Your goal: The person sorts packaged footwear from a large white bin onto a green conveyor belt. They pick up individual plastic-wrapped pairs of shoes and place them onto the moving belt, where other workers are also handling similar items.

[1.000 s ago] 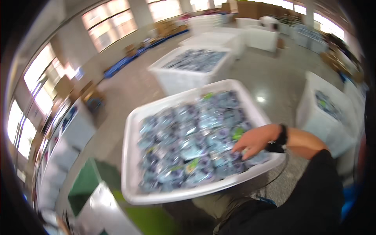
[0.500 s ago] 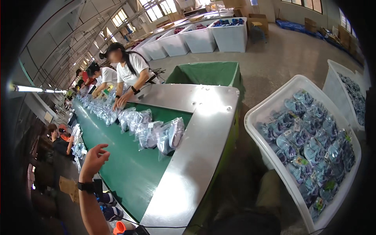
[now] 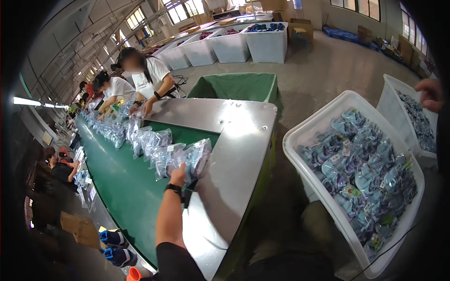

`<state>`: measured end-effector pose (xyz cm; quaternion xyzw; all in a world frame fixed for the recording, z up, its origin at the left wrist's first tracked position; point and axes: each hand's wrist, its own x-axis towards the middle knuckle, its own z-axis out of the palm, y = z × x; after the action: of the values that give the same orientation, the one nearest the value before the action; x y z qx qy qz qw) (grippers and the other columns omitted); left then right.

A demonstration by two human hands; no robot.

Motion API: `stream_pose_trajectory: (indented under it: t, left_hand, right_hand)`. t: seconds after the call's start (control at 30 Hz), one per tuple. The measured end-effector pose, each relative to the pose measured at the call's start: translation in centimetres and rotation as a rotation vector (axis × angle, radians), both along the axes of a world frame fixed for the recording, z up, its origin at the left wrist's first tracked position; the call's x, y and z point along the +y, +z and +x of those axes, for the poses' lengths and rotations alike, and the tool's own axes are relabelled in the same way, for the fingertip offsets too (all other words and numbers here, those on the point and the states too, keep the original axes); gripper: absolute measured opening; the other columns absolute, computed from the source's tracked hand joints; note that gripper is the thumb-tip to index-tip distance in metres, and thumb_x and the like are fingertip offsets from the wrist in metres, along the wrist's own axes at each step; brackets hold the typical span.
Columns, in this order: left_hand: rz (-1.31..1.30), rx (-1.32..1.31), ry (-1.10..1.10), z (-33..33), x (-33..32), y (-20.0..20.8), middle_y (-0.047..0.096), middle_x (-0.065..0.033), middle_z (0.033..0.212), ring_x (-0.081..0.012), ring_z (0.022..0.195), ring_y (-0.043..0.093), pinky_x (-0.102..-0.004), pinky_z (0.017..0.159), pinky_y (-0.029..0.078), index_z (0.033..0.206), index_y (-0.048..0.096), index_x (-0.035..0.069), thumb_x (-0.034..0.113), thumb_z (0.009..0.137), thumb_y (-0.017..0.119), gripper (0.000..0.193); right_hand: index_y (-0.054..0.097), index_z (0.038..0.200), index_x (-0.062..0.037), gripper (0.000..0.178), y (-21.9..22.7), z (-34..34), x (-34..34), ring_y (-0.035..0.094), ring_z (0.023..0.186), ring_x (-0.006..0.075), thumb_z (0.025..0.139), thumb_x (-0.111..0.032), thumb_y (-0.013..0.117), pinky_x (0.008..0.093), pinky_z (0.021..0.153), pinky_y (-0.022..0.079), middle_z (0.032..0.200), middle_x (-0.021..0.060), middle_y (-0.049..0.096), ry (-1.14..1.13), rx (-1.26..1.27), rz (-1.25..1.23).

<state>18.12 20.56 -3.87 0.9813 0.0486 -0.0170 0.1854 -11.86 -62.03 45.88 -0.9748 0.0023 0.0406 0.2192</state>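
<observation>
My left hand (image 3: 177,175) reaches over the green conveyor belt (image 3: 133,201) to the near end of a row of shoes in clear plastic bags. Its fingers close on the plastic of the nearest bagged shoes (image 3: 200,154), and the bag partly hides them. More bagged shoes (image 3: 157,140) stand close together farther up the belt. At the far right rim my right hand (image 3: 430,95) shows dark and blurred, raised above a white bin; how its fingers are set is unclear.
A large white bin (image 3: 293,149) of bagged shoes stands right of the belt's metal end plate (image 3: 225,180). Beyond the plate is a green-lined bin (image 3: 234,86). A co-worker (image 3: 152,79) handles bags across the belt. Blue shoes (image 3: 117,255) sit at lower left.
My left hand has moved right, from above the belt's left edge to the nearest bagged shoes. My right hand has come into view at the right rim. The view has shifted slightly.
</observation>
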Motion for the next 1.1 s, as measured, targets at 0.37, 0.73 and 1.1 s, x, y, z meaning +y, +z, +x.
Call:
stream_pose_trajectory:
  t: [0.37,0.73,1.1]
  left_hand:
    - [-1.009,-0.320,0.321,-7.3,-6.1,-0.4,0.062,-0.0093,0.101,-0.0191,0.086,0.061,-0.0332,0.071,0.050,0.139,0.053,0.001,0.006,0.084,0.075,0.060]
    - [-0.450,-0.169,0.500,-0.9,-7.5,-2.0,0.055,-0.0300,0.153,-0.0486,0.144,0.050,-0.0525,0.120,0.039,0.160,0.042,0.000,0.063,0.096,0.059,0.091]
    - [-0.187,-0.731,-0.286,-14.7,-12.8,4.4,0.052,-0.0174,0.142,-0.0405,0.137,0.045,-0.0516,0.119,0.034,0.153,0.054,0.009,0.005,0.067,0.080,0.090]
  right_hand:
    - [0.070,0.123,-0.0022,0.040,-11.9,6.1,17.0,0.074,0.093,0.0321,0.088,-0.019,0.081,0.0424,0.083,0.058,0.099,0.0142,0.076,0.699,-0.105,-0.011]
    - [0.068,0.130,-0.0077,0.044,-17.5,-0.3,19.5,0.071,0.092,0.0387,0.094,-0.032,0.074,0.0486,0.082,0.057,0.101,0.0157,0.072,0.763,-0.117,-0.132]
    - [0.068,0.129,-0.0102,0.042,-19.5,-2.5,17.9,0.069,0.090,0.0355,0.094,-0.032,0.074,0.0452,0.080,0.054,0.095,0.0120,0.069,0.679,-0.081,-0.126]
